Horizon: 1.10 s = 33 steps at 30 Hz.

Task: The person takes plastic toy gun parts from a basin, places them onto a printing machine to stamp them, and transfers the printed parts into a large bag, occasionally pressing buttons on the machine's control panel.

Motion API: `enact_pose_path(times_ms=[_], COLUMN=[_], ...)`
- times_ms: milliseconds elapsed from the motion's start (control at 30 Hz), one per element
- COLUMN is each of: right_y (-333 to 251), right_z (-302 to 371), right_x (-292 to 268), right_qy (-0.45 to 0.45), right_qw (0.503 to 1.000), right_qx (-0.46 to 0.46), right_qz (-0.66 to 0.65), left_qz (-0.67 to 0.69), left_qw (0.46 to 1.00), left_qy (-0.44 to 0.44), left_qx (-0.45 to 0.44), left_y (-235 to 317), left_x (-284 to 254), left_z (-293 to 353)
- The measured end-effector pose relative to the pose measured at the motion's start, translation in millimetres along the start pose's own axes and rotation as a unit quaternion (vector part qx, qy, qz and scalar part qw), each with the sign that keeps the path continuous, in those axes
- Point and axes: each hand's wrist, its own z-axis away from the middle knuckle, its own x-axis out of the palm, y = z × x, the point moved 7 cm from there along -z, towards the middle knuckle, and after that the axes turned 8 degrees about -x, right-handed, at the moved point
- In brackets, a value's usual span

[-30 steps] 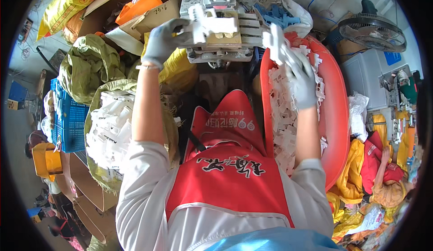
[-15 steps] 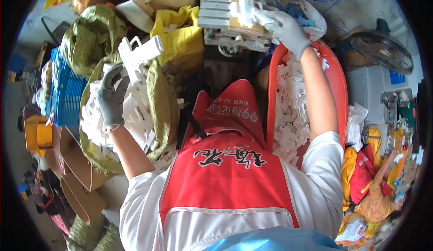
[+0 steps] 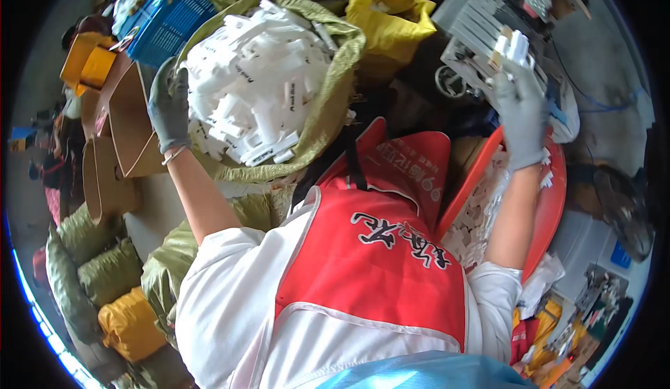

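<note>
My left hand (image 3: 169, 109), in a grey glove, is at the left rim of a large olive woven sack (image 3: 342, 68). Its fingers curl in and appear to grip the sack's edge, though the fingertips are partly hidden. Inside the sack lies a heap of white plastic pieces (image 3: 258, 85), some with dark print. My right hand (image 3: 520, 106), gloved too, reaches to a grey metal machine (image 3: 471, 15) at the upper right. Its fingers close around the lower end of a white plastic piece (image 3: 516, 45) beside the machine's slotted table; the exact contact is blurred.
A red tub (image 3: 551, 207) of small white pieces stands under my right forearm. Beyond the sack are a yellow bag (image 3: 391, 22) and a blue plastic basket (image 3: 167, 22). Open cardboard boxes (image 3: 132, 123) sit left, a dark fan (image 3: 621, 207) right. Stuffed sacks (image 3: 108, 270) lie lower left.
The view has swung left. The white frame-shaped piece above the sack, near my left hand, no longer shows there; that hand is now at the sack's rim. My right hand stays by the machine.
</note>
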Motion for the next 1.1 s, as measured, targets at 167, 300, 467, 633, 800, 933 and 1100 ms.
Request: enact_pose_path(times_ms=[167,300,467,633,800,933,1100], right_y=[-31,-11,-8,-34,-45,-115,-4], right_z=[14,-21,-68,-12,-79,-106,-87], right_x=[172,265,286,220,247,258,257], right_qy=[-0.133,-0.068,-0.090,-0.012,0.009,0.003,0.021], right_qw=[0.857,0.900,0.910,0.823,0.684,0.796,0.772], right_qx=[0.218,0.222,0.148,0.221,0.303,0.231,0.232], right_qz=[-0.447,-0.369,-0.376,-0.524,-0.664,-0.560,-0.592], left_qz=[-0.193,-0.229,-0.134,0.173,0.263,0.296,0.288], left_qw=[0.975,0.932,0.965,0.948,0.903,0.880,0.901], left_qy=[0.062,-0.054,0.000,0.108,0.077,0.106,0.050], left_qx=[-0.094,-0.277,-0.227,-0.245,-0.330,-0.355,-0.321], left_y=[-129,-189,-239,-248,-248,-270,-280], left_x=[-24,-14,-28,-68,-57,-40,-41], left_z=[-17,-14,-54,-22,-71,-93,-78])
